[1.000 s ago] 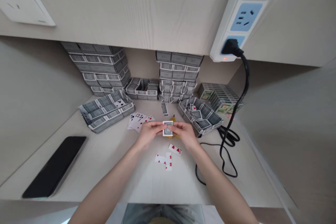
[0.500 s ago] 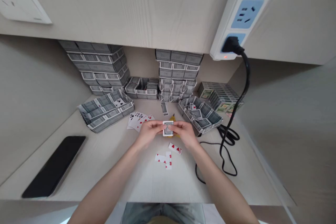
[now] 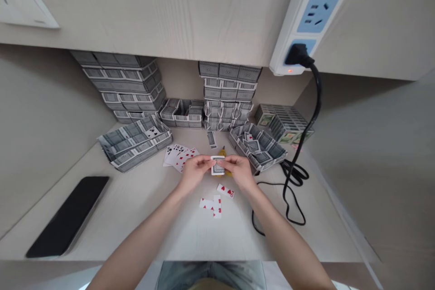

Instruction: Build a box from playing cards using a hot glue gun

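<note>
Between my hands, above the desk, is a playing card (image 3: 218,168) with its patterned back toward me. My left hand (image 3: 196,170) pinches its left side and my right hand (image 3: 239,170) pinches its right side, thumbs on the back. Behind the card, partly hidden, lies a yellow tool (image 3: 222,152) with a dark tip. Below my hands, a strip of a heart card (image 3: 226,190) and cut or folded card pieces (image 3: 213,205) lie on the desk. Fanned face-up cards (image 3: 180,156) rest just left of my left hand.
Trays woven from cards stand at left (image 3: 136,142) and right (image 3: 258,147), holding loose cards. Stacked card boxes (image 3: 125,86) line the back. A black phone (image 3: 70,215) lies at left. A black cable (image 3: 292,181) trails on the right from a power strip (image 3: 307,22).
Both hands still hold the card in nearly the same place, with the thumbs shifted slightly. The whole view has moved a little.
</note>
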Action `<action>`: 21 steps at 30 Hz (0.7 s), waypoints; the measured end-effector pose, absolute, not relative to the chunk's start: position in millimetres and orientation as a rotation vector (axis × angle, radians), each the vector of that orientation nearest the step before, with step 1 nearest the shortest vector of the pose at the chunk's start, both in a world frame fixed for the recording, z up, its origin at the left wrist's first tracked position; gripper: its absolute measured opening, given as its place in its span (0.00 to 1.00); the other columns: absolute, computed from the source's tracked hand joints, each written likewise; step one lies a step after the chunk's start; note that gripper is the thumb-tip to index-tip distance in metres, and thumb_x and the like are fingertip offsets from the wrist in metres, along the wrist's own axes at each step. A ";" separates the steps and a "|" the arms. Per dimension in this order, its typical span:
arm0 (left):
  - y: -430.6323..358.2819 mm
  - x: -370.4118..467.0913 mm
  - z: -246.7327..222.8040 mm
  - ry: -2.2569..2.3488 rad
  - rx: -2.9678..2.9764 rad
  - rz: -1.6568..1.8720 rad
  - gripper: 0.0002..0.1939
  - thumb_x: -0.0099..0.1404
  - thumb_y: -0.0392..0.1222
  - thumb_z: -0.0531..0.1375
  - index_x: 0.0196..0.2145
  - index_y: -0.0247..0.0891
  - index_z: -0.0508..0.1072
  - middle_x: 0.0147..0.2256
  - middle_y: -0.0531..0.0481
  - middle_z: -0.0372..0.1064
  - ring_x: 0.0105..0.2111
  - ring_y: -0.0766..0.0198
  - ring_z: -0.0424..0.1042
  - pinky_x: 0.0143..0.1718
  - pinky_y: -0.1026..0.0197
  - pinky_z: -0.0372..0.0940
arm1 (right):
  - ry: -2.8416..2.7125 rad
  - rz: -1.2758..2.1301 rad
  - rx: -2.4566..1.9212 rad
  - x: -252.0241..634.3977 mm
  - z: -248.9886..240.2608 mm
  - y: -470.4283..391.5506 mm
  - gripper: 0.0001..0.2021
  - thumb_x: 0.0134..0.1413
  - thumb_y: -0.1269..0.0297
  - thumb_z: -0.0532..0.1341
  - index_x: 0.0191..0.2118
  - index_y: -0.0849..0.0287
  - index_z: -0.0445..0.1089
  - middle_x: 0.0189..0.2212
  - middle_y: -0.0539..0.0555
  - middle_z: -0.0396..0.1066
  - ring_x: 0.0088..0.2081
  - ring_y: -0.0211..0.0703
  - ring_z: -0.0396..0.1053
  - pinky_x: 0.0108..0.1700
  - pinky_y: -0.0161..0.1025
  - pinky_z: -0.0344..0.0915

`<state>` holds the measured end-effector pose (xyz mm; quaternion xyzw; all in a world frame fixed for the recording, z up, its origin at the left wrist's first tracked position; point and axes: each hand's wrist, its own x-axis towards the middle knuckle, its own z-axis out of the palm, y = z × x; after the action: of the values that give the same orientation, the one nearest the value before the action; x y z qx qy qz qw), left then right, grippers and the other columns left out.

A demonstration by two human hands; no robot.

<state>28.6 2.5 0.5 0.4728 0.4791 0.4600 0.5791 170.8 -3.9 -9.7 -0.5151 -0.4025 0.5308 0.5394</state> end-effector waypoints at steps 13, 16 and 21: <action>4.5 23.2 -3.1 1.081 1.438 0.915 0.16 0.54 0.54 0.56 0.22 0.36 0.65 0.17 0.57 0.63 0.15 0.71 0.62 0.18 0.69 0.58 | -0.900 1.722 -0.918 186.6 -3.6 -0.2 0.19 0.34 0.55 0.68 0.34 0.63 0.75 0.28 0.56 0.74 0.31 0.44 0.71 0.38 0.43 0.66; 4.6 21.9 -3.2 1.075 1.469 0.897 0.17 0.54 0.54 0.57 0.21 0.36 0.65 0.17 0.56 0.64 0.16 0.71 0.63 0.19 0.68 0.59 | -0.899 1.720 -0.945 186.9 -4.9 0.3 0.18 0.33 0.57 0.69 0.33 0.63 0.75 0.27 0.55 0.74 0.31 0.44 0.71 0.38 0.44 0.67; 3.9 19.7 -2.3 1.095 1.544 0.893 0.17 0.55 0.53 0.56 0.20 0.37 0.66 0.17 0.55 0.65 0.17 0.70 0.64 0.21 0.68 0.59 | -0.911 1.676 -0.980 185.4 -3.9 -0.8 0.14 0.32 0.59 0.69 0.28 0.63 0.75 0.26 0.54 0.74 0.29 0.42 0.71 0.39 0.43 0.67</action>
<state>19.7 3.9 -2.3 0.6387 0.4528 0.3692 0.5007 185.4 -0.8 -3.9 -0.4015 -0.3729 0.6865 0.4780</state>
